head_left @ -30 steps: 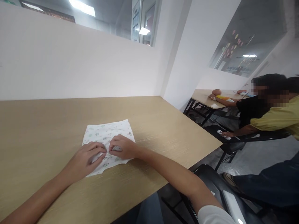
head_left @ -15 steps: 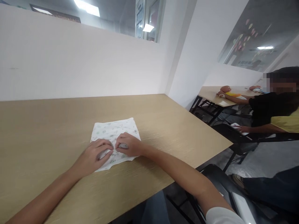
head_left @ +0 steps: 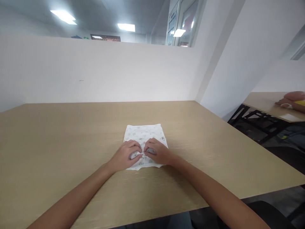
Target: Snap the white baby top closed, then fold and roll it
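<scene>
A white cloth (head_left: 145, 132) with small dark and greenish prints lies flat on the tan table, roughly square with a wavy near edge. My left hand (head_left: 126, 155) rests on its left half, thumb and fingertips pinched together on the fabric near the middle. Facing it, my right hand (head_left: 158, 151) pinches the same cloth from the right, fingers curled. Only a small gap separates the two sets of fingertips, where a bit of fabric is drawn up. The cloth under both palms is partly hidden.
The wide tan table (head_left: 71, 127) runs back to a white wall (head_left: 133, 73). Off to the right stands another table (head_left: 264, 101) with a doll (head_left: 294, 96) and part of a person's arm at its edge. A dark chair (head_left: 269, 213) is at the lower right.
The view has swung left, so the cloth and hands appear further right and the seated people have mostly left the frame. Both hands keep nearly the same pinch on the cloth.
</scene>
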`<action>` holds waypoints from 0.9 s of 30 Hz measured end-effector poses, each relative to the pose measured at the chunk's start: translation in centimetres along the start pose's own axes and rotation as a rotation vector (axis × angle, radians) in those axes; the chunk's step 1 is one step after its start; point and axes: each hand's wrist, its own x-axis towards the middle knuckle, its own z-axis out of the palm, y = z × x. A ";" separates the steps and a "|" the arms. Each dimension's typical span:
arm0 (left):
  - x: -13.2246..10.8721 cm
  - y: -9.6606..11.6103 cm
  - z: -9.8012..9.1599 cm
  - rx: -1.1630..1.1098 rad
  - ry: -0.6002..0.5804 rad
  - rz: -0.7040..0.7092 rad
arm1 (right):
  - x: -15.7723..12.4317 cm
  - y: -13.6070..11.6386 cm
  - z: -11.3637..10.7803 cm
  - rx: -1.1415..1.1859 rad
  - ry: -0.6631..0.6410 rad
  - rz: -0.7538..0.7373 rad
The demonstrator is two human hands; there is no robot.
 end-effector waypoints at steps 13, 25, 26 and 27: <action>0.0 -2.8 -1.9 -0.096 0.302 -0.237 | 0.3 0.2 -2.6 0.000 0.130 0.150; 3.5 -10.4 -1.1 0.014 0.328 -0.855 | 1.6 10.9 -4.5 -0.270 0.426 0.651; 4.2 -10.7 -1.0 0.033 0.319 -0.874 | 2.3 11.2 -4.6 -0.297 0.392 0.707; 4.8 -10.9 -0.8 0.055 0.309 -0.886 | 3.0 11.5 -4.6 -0.325 0.362 0.763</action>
